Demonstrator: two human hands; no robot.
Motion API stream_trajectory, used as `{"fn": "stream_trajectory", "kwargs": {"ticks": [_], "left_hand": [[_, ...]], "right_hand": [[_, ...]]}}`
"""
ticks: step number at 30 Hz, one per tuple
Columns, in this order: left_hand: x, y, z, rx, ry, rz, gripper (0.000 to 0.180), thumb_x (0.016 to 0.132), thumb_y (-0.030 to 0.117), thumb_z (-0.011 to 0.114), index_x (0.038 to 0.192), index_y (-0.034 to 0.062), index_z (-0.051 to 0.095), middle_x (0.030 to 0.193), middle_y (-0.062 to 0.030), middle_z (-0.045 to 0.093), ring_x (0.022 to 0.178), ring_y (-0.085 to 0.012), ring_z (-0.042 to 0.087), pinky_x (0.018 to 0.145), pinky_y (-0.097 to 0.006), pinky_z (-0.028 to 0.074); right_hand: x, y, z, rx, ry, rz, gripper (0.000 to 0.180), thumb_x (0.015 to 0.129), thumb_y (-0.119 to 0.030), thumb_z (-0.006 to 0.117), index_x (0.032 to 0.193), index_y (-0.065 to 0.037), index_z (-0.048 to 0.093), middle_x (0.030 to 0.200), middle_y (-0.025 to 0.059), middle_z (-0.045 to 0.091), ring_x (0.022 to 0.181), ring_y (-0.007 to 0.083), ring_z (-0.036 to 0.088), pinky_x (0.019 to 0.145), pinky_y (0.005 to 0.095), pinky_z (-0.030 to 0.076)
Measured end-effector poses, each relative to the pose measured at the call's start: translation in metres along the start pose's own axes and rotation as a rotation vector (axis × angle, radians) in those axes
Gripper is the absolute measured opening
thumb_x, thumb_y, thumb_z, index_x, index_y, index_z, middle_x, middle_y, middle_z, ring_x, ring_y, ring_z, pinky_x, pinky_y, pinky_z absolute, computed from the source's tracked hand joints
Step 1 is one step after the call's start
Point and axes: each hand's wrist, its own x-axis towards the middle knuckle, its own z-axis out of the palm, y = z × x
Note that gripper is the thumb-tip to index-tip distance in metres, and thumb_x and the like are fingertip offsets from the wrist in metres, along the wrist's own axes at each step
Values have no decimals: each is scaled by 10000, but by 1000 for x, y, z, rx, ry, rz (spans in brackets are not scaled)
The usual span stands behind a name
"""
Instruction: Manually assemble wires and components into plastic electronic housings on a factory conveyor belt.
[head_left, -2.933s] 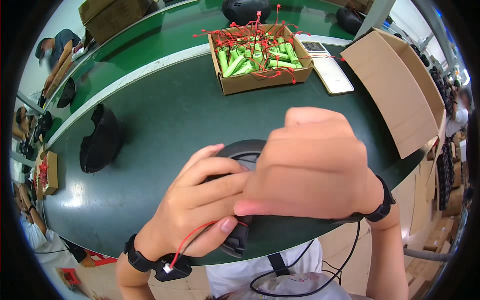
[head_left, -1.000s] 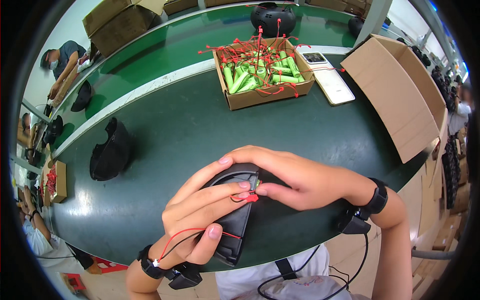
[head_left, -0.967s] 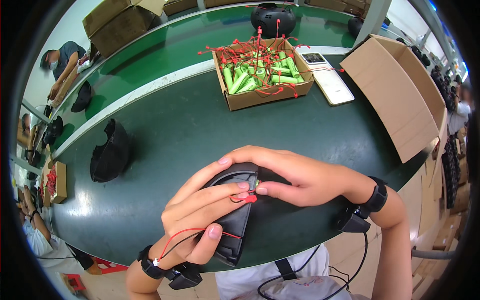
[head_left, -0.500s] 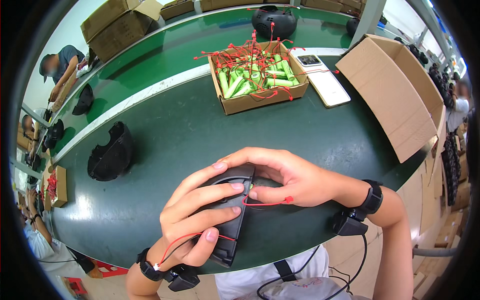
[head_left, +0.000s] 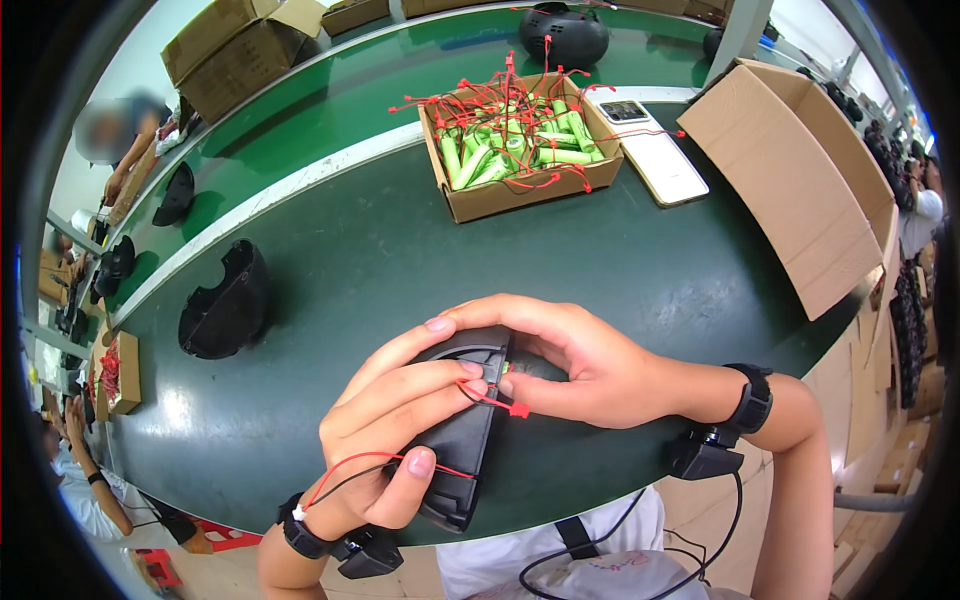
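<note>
A black curved plastic housing (head_left: 452,452) is held tilted above the green table between both hands. My left hand (head_left: 385,420) wraps its left side, fingers spread over the inner face, thumb near the lower part. My right hand (head_left: 590,370) grips the far right side, its thumb pressed at the edge by a small green piece, probably a battery end (head_left: 508,368). A short red-and-black lead with a red connector (head_left: 518,410) runs from under my left fingertips over the housing edge. Another red-and-black lead with a white connector (head_left: 299,513) lies across my left hand.
An open carton of green wired batteries (head_left: 530,202) stands beyond my hands, beside a white phone (head_left: 665,172). A large open cardboard box (head_left: 790,190) is at right. Another black housing (head_left: 222,305) lies at left. Across a pale divider runs a green belt (head_left: 370,85); people work at left.
The red connector has shifted left, nearer the housing edge, and its wire is now at my left fingertips. Both hands keep nearly the same hold on the housing.
</note>
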Motion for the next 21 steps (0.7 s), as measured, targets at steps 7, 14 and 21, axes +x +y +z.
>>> {"fn": "stream_trajectory", "kwargs": {"ticks": [7,14,21], "left_hand": [[0,-2,-3,124,115,103,361,790,136,482,995,-92,672,1009,-217,660,1104,-466,578,949,-492,469],[-5,-24,-64,392,482,216,375,813,190,476,947,-111,654,971,-236,652,1090,-469,574,949,-494,446],[-36,23,-128,534,1216,302,570,835,322,372,1134,-114,587,1186,-236,557,1187,-359,501,1038,-465,384]], "right_hand": [[4,1,-5,-37,150,-80,540,898,-59,576,1397,-26,369,1303,109,512,1227,213,488,1046,353,368],[46,-16,-13,-210,311,-173,379,920,-63,541,1287,-34,455,1178,89,553,1119,182,536,964,345,413],[130,-9,11,-337,106,-170,308,914,-132,584,1199,-33,524,1120,71,559,1036,153,553,898,309,449]]}}
